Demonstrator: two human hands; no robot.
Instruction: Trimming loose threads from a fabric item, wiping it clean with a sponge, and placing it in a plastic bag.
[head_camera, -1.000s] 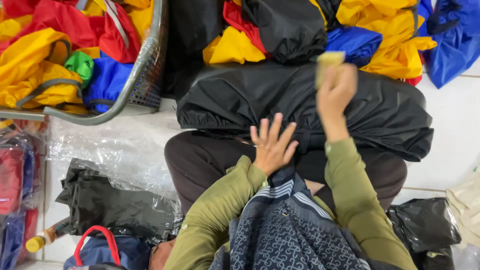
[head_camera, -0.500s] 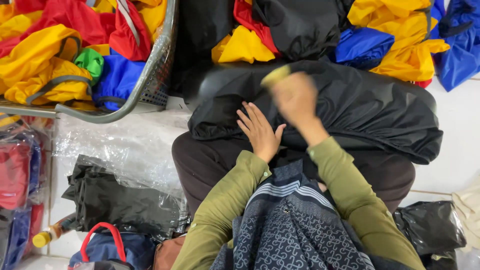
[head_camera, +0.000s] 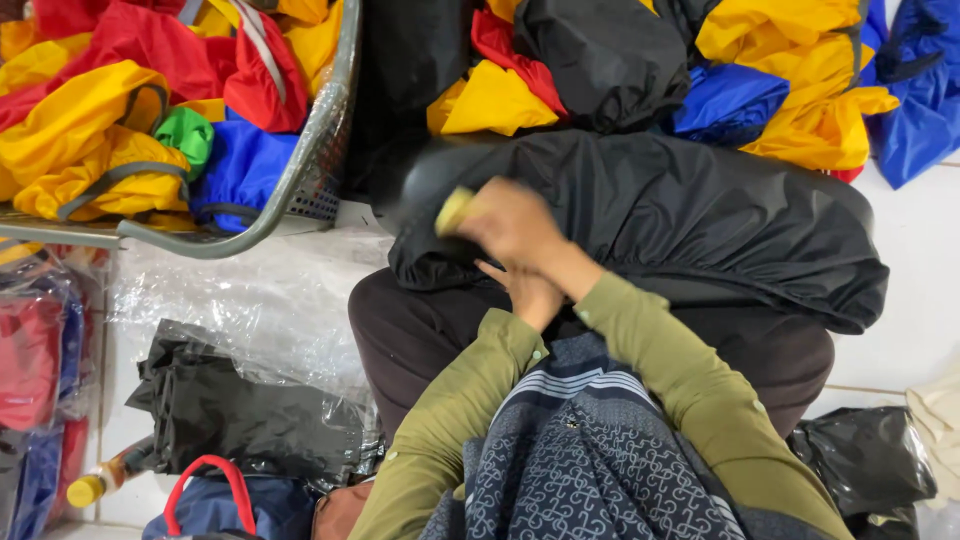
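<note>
My right hand (head_camera: 515, 225) sat a little left of the middle of the frame, fingers curled tight around a small pale yellow object (head_camera: 453, 211) whose end poked out on the left side of my fist. The hand was blurred, so I could not tell what the object was. It lay over the black cover (head_camera: 680, 220), a large elastic-edged piece of black fabric spread across my lap through the centre and right of the frame.

My left hand (head_camera: 528, 292) was just below the right one, partly hidden under its wrist; it rested against the near edge of the black cover, but I cannot tell whether its fingers were spread or closed.

In the upper left stood a grey basket (head_camera: 310, 170) full of red, yellow, blue and green fabric. Along the top right lay a heap of yellow, blue, red and black cloth (head_camera: 800, 90). A clear plastic sheet (head_camera: 250, 300) covered the floor at centre left, with a folded black bundle (head_camera: 240, 415) below it at lower left and a bottle with a yellow cap (head_camera: 100, 480) beside that.
</note>
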